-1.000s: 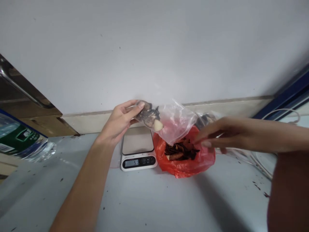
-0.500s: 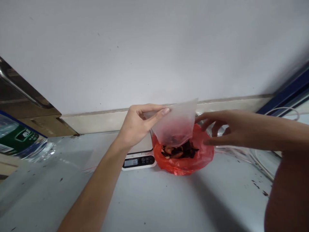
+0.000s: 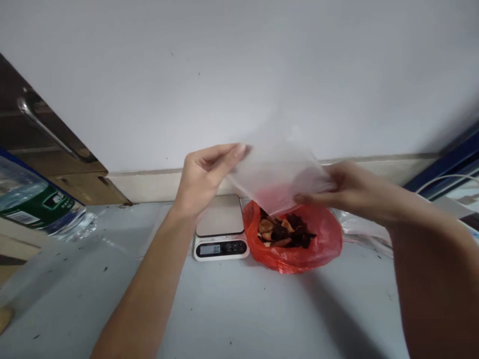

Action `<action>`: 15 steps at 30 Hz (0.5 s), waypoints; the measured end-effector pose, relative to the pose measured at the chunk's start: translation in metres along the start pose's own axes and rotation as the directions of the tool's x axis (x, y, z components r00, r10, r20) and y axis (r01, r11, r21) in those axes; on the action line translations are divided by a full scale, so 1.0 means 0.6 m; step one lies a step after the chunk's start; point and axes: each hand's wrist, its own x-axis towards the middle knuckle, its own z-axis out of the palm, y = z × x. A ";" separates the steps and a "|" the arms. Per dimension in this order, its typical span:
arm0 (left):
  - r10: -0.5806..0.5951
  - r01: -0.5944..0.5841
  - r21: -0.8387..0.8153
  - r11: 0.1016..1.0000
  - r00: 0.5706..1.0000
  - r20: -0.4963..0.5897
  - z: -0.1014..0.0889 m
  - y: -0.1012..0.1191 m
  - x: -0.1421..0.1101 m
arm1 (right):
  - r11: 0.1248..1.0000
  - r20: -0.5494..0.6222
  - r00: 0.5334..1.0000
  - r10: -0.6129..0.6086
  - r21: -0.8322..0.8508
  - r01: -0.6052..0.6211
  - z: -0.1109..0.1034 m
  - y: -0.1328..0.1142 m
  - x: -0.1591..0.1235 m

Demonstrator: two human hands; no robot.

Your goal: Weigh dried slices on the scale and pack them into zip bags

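Both my hands hold a clear plastic bag (image 3: 277, 174) up in the air above the table. My left hand (image 3: 204, 174) pinches its left edge between thumb and fingers. My right hand (image 3: 346, 192) grips its right side. The clear bag looks empty and is blurred by motion. Below it sits an open red plastic bag (image 3: 295, 239) holding dark dried pieces. A small white digital scale (image 3: 220, 229) stands just left of the red bag, its pan bare and its display lit.
A white wall rises behind the grey table (image 3: 239, 309). A plastic water bottle (image 3: 37, 199) lies at the far left under a wooden cabinet with a metal handle (image 3: 52, 134). More clear plastic bags (image 3: 362, 232) and white cables (image 3: 449, 182) lie at the right.
A second ago my left hand held a bag with dark pieces over the scale. Now both hands hold an empty-looking clear bag, raised higher, and my right hand has taken its right side.
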 end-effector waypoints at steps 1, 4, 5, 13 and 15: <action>-0.011 0.012 0.050 0.999 1.000 -0.023 -0.018 0.002 0.004 | 0.996 -0.020 1.000 -0.013 0.092 0.015 0.006 -0.003 0.003; -0.095 0.084 0.308 0.948 0.995 0.022 -0.087 0.011 0.011 | 0.944 -0.183 0.980 -0.081 0.303 0.135 0.041 -0.019 0.016; -0.147 0.118 0.397 0.910 0.988 0.044 -0.114 0.013 0.011 | 0.927 -0.244 0.965 -0.100 0.329 0.180 0.058 -0.027 0.022; -0.699 0.701 0.519 0.489 0.671 -0.247 -0.297 -0.019 -0.040 | 0.752 -0.076 0.797 -0.599 -0.396 0.528 0.257 -0.143 0.063; -0.747 0.736 0.461 0.496 0.632 -0.206 -0.319 -0.036 -0.059 | 0.623 0.191 0.771 -0.607 -0.489 0.611 0.305 -0.172 0.063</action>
